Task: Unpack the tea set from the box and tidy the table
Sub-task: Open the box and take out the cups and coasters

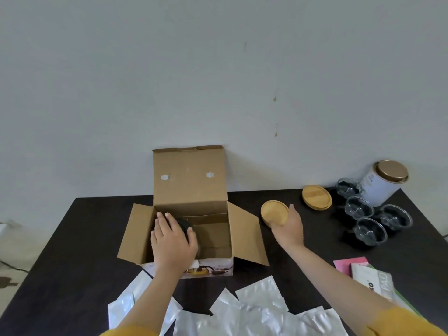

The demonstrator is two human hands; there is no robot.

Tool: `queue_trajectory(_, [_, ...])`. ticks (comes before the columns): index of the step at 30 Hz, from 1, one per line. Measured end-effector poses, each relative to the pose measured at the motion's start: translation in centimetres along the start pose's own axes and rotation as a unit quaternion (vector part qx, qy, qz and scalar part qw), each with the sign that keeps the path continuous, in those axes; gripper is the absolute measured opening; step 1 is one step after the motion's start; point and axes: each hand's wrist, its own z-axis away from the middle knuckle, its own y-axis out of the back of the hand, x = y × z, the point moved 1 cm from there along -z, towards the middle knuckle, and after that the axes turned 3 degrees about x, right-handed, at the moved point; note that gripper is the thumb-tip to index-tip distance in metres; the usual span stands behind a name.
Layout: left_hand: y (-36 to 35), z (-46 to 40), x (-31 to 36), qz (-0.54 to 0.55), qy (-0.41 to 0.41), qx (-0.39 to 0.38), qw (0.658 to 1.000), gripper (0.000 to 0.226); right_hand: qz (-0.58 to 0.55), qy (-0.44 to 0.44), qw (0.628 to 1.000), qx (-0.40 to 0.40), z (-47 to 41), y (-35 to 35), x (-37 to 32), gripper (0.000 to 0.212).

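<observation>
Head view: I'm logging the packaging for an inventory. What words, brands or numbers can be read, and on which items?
"PAD" on the white packet at the table's right edge, beside the pink pad.
"...ko" on the same packet, partly cut off; the full word cannot be read.
Small mark on the white tin: too small and blurred to read.
Printed front of the cardboard box: a picture shows; no lettering is legible.
Silver pouches: no text visible.

**Tea set partly out of the box**

The cardboard box [194, 214] stands open at the table's [84, 238] far edge, a dark round piece [185, 225] inside. Two bamboo lids [275, 212] and four glass cups [371, 214] lie toward the far right corner.
</observation>
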Motion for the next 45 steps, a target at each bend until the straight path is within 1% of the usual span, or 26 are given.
queue_trajectory(3, [0.3, 0.1, -0.2, 0.008, -0.005, -0.006, 1.000, 0.077, -0.047, 0.106, 0.993, 0.033, 2.9, 0.1, -3.6, 0.064])
queue_trajectory(5, [0.5, 0.1, -0.3, 0.013, -0.010, -0.022, 1.000, 0.076, -0.071, 0.178, 0.981, 0.027, 5.0, -0.2, -6.2, 0.053])
queue_trajectory(6, [0.5, 0.1, -0.4, 0.017, -0.011, -0.034, 0.999, 0.075, -0.075, 0.211, 0.975, 0.012, 6.1, -0.5, -7.3, 0.048])
queue_trajectory(8, [0.7, -0.2, -0.6, 0.032, -0.016, -0.055, 0.998, 0.078, -0.074, 0.249, 0.964, -0.050, 7.9, -1.6, -9.2, 0.044])
queue_trajectory(11, [1.4, -0.5, -1.3, 0.053, -0.043, -0.091, 0.993, 0.090, -0.040, 0.251, 0.953, -0.165, 9.9, -3.9, -11.3, 0.040])
queue_trajectory(14, [2.2, -0.4, -3.3, 0.014, -0.085, -0.093, 0.992, 0.110, -0.007, 0.232, 0.946, -0.228, 10.9, -6.1, -13.0, 0.043])
queue_trajectory(16, [2.7, -0.3, -5.1, -0.002, -0.082, -0.092, 0.992, 0.125, 0.031, 0.212, 0.942, -0.260, 11.2, -7.2, -14.1, 0.050])
queue_trajectory(18, [3.0, -0.2, -6.7, -0.005, -0.068, -0.114, 0.991, 0.140, 0.071, 0.196, 0.932, -0.297, 11.4, -8.0, -15.0, 0.060])
queue_trajectory(20, [3.1, -0.1, -8.1, 0.015, -0.056, -0.141, 0.988, 0.152, 0.123, 0.204, 0.911, -0.336, 11.8, -9.0, -16.0, 0.072])
queue_trajectory(22, [2.9, 0.1, -8.8, 0.057, -0.049, -0.155, 0.985, 0.152, 0.202, 0.223, 0.882, -0.362, 12.2, -9.9, -16.8, 0.084])
queue_trajectory(24, [2.6, 0.3, -9.1, 0.095, -0.046, -0.164, 0.981, 0.151, 0.282, 0.235, 0.855, -0.367, 12.4, -10.9, -17.4, 0.093])
queue_trajectory(26, [2.1, 0.2, -9.2, 0.121, -0.046, -0.165, 0.978, 0.151, 0.335, 0.241, 0.838, -0.357, 12.5, -11.8, -17.7, 0.094])
queue_trajectory(29, [1.6, 0.1, -9.3, 0.157, -0.050, -0.163, 0.973, 0.151, 0.357, 0.253, 0.833, -0.337, 12.7, -12.6, -17.9, 0.089])
queue_trajectory(31, [1.7, 0.2, -9.4, 0.181, -0.054, -0.158, 0.969, 0.150, 0.361, 0.267, 0.834, -0.321, 13.0, -12.7, -18.1, 0.080])
queue_trajectory(33, [1.7, 0.4, -9.4, 0.197, -0.053, -0.157, 0.966, 0.149, 0.361, 0.278, 0.836, -0.306, 13.2, -12.5, -18.2, 0.071])
queue_trajectory(34, [1.8, 0.4, -9.5, 0.203, -0.052, -0.156, 0.965, 0.148, 0.357, 0.281, 0.839, -0.300, 13.3, -12.4, -18.2, 0.071])
queue_trajectory(37, [1.9, 0.5, -9.5, 0.205, -0.051, -0.158, 0.965, 0.144, 0.333, 0.286, 0.850, -0.292, 13.2, -10.9, -19.0, 0.077])
queue_trajectory(39, [2.0, 0.5, -9.4, 0.202, -0.053, -0.159, 0.965, 0.144, 0.305, 0.283, 0.861, -0.292, 12.9, -9.1, -20.1, 0.072])
queue_trajectory(41, [2.0, 0.6, -9.4, 0.201, -0.060, -0.152, 0.966, 0.143, 0.282, 0.278, 0.872, -0.289, 12.6, -6.7, -21.5, 0.077])
queue_trajectory(43, [1.9, 0.5, -9.5, 0.190, -0.071, -0.150, 0.968, 0.137, 0.253, 0.271, 0.884, -0.286, 12.3, -4.0, -22.8, 0.082])
queue_trajectory(45, [1.8, 0.4, -9.6, 0.159, -0.082, -0.160, 0.971, 0.130, 0.230, 0.275, 0.895, -0.264, 12.0, -1.1, -23.8, 0.077])
